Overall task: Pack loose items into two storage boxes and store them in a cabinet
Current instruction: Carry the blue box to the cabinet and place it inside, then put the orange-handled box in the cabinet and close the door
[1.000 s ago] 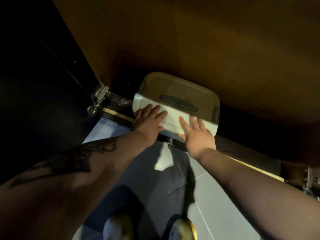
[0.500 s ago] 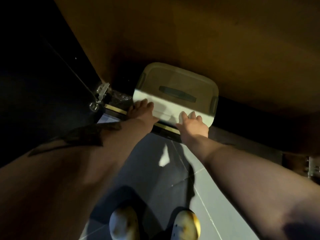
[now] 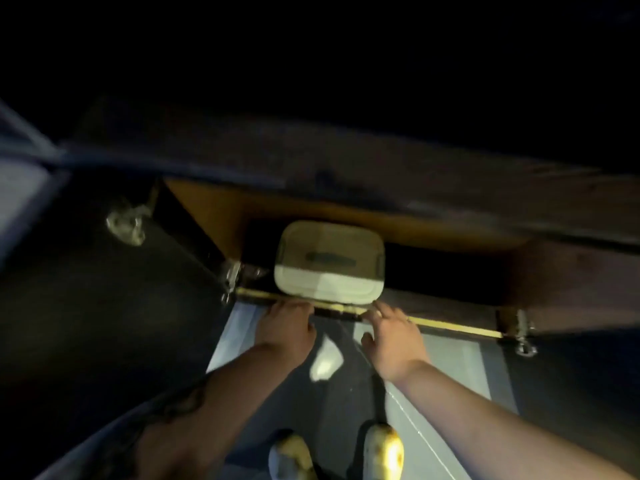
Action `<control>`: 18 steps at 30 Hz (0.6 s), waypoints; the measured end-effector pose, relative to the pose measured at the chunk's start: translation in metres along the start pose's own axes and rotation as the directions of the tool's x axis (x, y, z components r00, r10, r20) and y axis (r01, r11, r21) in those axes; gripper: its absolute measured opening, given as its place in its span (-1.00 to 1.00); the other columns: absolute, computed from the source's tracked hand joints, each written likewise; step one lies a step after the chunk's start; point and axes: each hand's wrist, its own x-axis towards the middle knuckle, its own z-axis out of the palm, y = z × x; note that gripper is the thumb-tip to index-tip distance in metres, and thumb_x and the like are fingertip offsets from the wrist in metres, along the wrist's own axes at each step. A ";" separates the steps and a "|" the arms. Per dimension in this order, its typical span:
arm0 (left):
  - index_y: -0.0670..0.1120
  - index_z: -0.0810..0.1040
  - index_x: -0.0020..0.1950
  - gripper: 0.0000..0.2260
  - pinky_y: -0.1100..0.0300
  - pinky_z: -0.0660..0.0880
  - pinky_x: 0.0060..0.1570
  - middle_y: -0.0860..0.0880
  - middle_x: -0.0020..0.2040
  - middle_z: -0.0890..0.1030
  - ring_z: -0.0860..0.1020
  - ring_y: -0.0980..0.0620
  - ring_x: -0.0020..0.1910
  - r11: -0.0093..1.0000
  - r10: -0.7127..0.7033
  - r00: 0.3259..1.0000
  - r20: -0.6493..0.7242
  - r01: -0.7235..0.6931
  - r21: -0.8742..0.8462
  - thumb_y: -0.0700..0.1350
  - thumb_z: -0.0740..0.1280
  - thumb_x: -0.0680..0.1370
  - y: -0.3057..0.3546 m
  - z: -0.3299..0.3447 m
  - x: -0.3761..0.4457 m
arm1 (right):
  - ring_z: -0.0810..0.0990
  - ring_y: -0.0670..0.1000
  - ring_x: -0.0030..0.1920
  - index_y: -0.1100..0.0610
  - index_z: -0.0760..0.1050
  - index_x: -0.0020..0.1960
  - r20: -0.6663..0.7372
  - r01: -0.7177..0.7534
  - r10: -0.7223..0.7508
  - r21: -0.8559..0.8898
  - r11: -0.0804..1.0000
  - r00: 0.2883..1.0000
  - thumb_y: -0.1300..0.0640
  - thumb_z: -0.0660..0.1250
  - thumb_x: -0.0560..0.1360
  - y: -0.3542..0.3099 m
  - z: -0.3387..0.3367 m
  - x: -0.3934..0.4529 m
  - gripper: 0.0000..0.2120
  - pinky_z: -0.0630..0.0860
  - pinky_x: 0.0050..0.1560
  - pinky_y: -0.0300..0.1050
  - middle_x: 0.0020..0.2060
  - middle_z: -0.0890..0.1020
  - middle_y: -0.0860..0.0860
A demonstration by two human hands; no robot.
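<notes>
A pale storage box [image 3: 329,271] with a closed lid and a dark handle recess sits inside the low cabinet [image 3: 450,327], just behind its front sill. Light falls on the near part of the lid. My left hand [image 3: 287,327] is at the sill in front of the box's left corner, apart from the box. At the sill by the right corner, my right hand [image 3: 394,337] has its fingers stretched forward and its thumb out, holding nothing. The picture is blurred, so the left fingers are hard to make out.
The cabinet's left door [image 3: 104,306] stands open with a metal hinge [image 3: 230,275]. The right door [image 3: 571,289] is open too, with a hinge [image 3: 523,334]. My shoes [image 3: 384,448] stand on the grey tiled floor [image 3: 450,375] below. Dark space lies right of the box.
Both hands have come off the box lid and drawn back to the cabinet's front sill. The box now sits deeper inside. The view has pulled back and up.
</notes>
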 end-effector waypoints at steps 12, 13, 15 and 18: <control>0.15 0.46 0.27 -0.67 0.22 0.35 0.18 0.11 0.26 0.50 0.46 0.05 0.23 0.884 0.467 0.877 0.108 -0.467 -0.034 0.05 0.13 0.53 0.231 -0.163 -0.126 | 0.10 0.04 0.51 -0.02 0.33 0.40 -0.250 -0.272 0.336 0.260 0.927 0.908 0.04 0.15 0.55 0.078 -0.165 -0.245 -0.59 0.13 0.45 -0.07 0.54 0.12 -0.02; 0.14 0.45 0.29 -0.66 0.20 0.35 0.21 0.10 0.27 0.49 0.45 0.03 0.24 0.870 0.492 0.860 0.133 -0.491 -0.043 0.04 0.13 0.53 0.255 -0.164 -0.136 | 0.11 0.03 0.51 -0.04 0.32 0.42 -0.268 -0.318 0.394 0.287 0.904 0.879 0.05 0.15 0.54 0.093 -0.171 -0.268 -0.56 0.14 0.44 -0.07 0.53 0.14 -0.02; 0.13 0.46 0.28 -0.68 0.12 0.41 0.21 0.07 0.24 0.53 0.49 -0.01 0.22 0.817 0.574 0.806 0.145 -0.575 -0.039 -0.01 0.19 0.54 0.306 -0.163 -0.153 | 0.14 0.04 0.49 -0.04 0.30 0.43 -0.304 -0.397 0.493 0.327 0.858 0.815 0.05 0.16 0.52 0.124 -0.180 -0.314 -0.53 0.17 0.42 -0.07 0.52 0.16 -0.02; 0.12 0.50 0.26 -0.71 0.10 0.46 0.14 0.09 0.19 0.57 0.53 0.03 0.16 0.703 0.710 0.693 0.122 -0.709 -0.062 -0.02 0.23 0.54 0.390 -0.153 -0.189 | 0.14 0.02 0.49 -0.04 0.24 0.48 -0.335 -0.491 0.625 0.405 0.771 0.705 0.06 0.16 0.53 0.171 -0.185 -0.392 -0.49 0.16 0.43 -0.08 0.52 0.18 -0.03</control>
